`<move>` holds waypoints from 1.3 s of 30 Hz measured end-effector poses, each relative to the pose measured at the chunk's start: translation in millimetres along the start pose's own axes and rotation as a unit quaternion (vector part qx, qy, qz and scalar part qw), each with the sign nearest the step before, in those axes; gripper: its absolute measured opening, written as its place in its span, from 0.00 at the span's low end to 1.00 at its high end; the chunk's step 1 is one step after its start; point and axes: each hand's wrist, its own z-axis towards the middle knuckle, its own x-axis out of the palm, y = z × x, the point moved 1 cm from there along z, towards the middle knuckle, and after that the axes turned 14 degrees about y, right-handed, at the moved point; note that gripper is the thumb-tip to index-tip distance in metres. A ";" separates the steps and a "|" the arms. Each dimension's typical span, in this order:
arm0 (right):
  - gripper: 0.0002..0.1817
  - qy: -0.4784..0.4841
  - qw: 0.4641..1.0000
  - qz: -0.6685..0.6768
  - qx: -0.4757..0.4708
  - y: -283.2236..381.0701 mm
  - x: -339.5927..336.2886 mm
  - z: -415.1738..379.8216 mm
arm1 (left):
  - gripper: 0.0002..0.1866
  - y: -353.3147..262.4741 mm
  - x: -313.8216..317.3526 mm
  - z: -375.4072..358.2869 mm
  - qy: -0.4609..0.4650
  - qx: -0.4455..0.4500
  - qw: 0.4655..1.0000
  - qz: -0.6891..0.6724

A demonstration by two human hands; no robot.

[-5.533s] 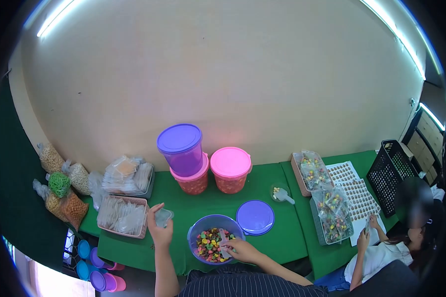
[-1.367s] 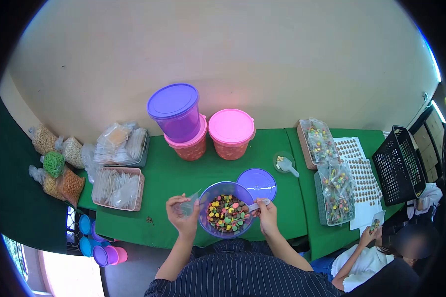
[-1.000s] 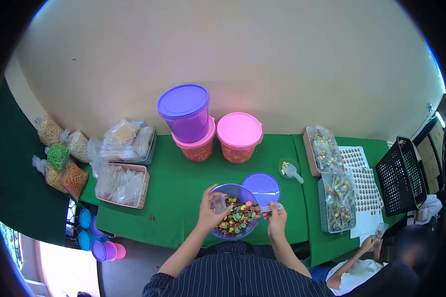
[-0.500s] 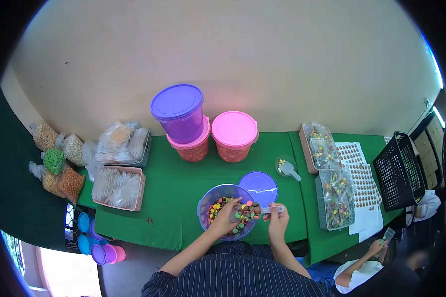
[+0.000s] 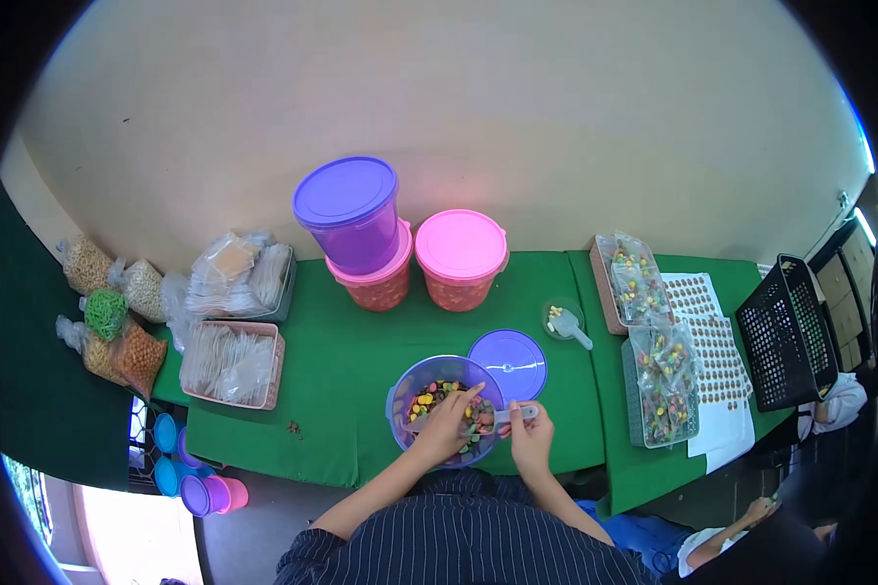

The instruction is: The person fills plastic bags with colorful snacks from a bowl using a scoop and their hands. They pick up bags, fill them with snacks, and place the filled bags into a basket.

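Note:
A purple tub (image 5: 392, 405) in front of me holds round candies (image 5: 427, 402) in yellow, pink, green and brown. With its fingers closed on the handle, my right hand (image 5: 532, 444) holds a clear scoop (image 5: 514, 415). The scoop's bowl, loaded with candies, is over the right part of the tub. My left hand (image 5: 445, 429) reaches over the tub, fingers stretched out to the left side of the scoop's bowl. Part of the candies is hidden under this hand. A round purple lid (image 5: 509, 363) lies just behind the tub.
Lidded buckets, one purple (image 5: 351, 234) stacked on a pink one, stand by the wall. A small bowl with another scoop (image 5: 568, 324) is right. Baskets (image 5: 232, 390) of clear bags stand left; filled packets (image 5: 665, 390), sticker sheets (image 5: 717, 361) and a black crate (image 5: 788, 331) right. Another person's arm (image 5: 727, 541) shows lower right.
My right hand has moved left and slightly down with the scoop, bringing its bowl lower over the tub. My left hand stays beside it. The other person's hands have shifted lower.

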 end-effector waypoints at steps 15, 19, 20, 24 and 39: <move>0.07 0.049 0.989 -0.127 -0.063 7.2 7.9 -0.8 | 0.51 6.8 4.2 0.0 -0.026 0.003 1.000 0.008; 0.07 0.037 0.936 -0.302 -0.179 11.2 7.4 -3.6 | 0.52 9.2 5.3 0.3 -0.055 0.024 0.998 0.019; 0.07 0.052 0.947 -0.274 -0.158 11.2 8.2 -2.0 | 0.52 9.1 6.0 -0.8 -0.054 0.024 0.998 0.018; 0.07 0.066 0.961 -0.233 -0.136 6.7 5.7 1.1 | 0.53 8.7 2.3 -0.1 -0.040 0.012 0.999 0.001; 0.09 -0.007 0.999 0.023 -0.048 15.4 -18.5 15.1 | 0.29 19.7 6.2 1.4 -0.083 0.006 0.996 -0.018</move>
